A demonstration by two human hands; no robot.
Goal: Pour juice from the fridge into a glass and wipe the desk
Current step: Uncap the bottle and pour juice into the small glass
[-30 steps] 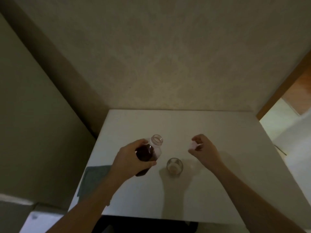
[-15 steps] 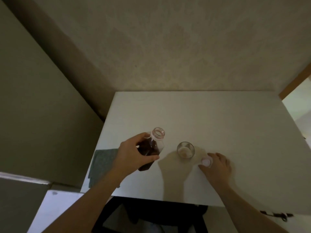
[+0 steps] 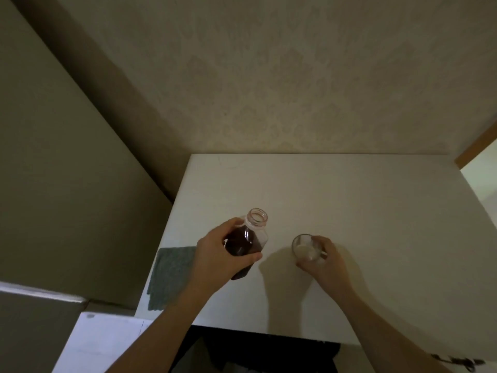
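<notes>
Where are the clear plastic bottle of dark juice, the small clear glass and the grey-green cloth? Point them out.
clear plastic bottle of dark juice (image 3: 243,244), head view, on its dark body.
small clear glass (image 3: 303,248), head view, inside its rim.
grey-green cloth (image 3: 172,275), head view, at its middle.

Left hand (image 3: 217,254) hides bottle (image 3: 246,242) lower body; right hand (image 3: 324,261) covers glass (image 3: 305,247) near side. Cap unseen. Forearms cropped at bottom.

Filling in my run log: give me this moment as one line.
left hand: holds open juice bottle | right hand: grips glass on desk | pour: not begun | cloth: at desk's left edge
</notes>
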